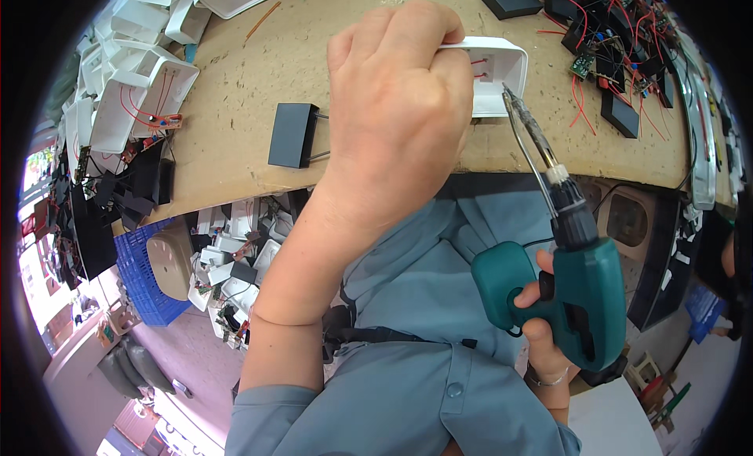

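just above the worn tan counter (227, 103), an open white plastic housing (514, 60) is held up with its hollow side toward the worker, and from where i stand thin red wires (479, 76) show inside it. the left hand (400, 87) is clenched on its left side, knuckles up, hiding much of it. the right hand (543, 342) grips a dark green plastic soldering gun (592, 299), whose dark metal tip (522, 111) points up at the housing's open side; i cannot tell whether they touch. left of them, a flat black rectangular box (292, 134) with two metal prongs (318, 155) lies on the counter. farther left rises a heap of white plastic shells (133, 21), with a small orange circuit board (166, 122) beside one. off to the right sit black boxes (620, 115) tangled with red leads (582, 111). below, a blue plastic crate (141, 276) stands beside a beige plastic seat (171, 261).
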`<control>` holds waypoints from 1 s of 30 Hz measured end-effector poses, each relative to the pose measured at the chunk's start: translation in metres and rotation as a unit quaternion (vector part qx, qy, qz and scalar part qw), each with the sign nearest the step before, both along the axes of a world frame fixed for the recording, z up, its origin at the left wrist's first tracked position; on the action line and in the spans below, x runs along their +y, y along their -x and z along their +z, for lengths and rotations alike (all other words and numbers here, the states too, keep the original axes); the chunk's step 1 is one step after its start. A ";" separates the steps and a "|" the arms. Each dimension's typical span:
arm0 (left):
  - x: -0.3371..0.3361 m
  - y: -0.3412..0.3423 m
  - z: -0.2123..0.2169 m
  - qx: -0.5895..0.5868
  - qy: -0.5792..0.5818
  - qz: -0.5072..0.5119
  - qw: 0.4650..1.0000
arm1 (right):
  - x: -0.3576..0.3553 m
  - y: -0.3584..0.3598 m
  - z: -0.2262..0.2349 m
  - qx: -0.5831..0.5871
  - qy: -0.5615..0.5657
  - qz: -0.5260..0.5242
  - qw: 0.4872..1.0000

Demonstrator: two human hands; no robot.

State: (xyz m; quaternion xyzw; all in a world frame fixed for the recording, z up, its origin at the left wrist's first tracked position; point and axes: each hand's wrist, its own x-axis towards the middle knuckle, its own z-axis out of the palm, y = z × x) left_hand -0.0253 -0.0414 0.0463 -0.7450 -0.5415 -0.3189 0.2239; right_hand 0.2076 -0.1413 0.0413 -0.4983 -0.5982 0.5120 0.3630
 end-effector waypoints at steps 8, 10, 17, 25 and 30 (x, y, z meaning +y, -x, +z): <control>0.047 0.004 -0.034 -0.201 -0.228 -0.250 0.919 | 0.001 0.004 0.007 0.054 -0.023 -0.064 0.996; 0.047 0.005 -0.033 -0.217 -0.225 -0.260 0.914 | 0.002 0.002 0.005 0.055 -0.030 -0.071 0.996; -0.002 0.016 -0.001 -0.181 0.159 -0.041 0.970 | 0.001 0.006 0.014 0.013 -0.033 -0.118 0.992; -0.004 0.013 -0.007 -0.210 0.153 -0.078 0.962 | 0.005 -0.001 -0.003 0.081 -0.105 -0.104 0.986; 0.002 0.010 -0.011 -0.229 0.134 -0.049 0.963 | 0.009 0.000 -0.005 0.101 -0.106 -0.096 0.985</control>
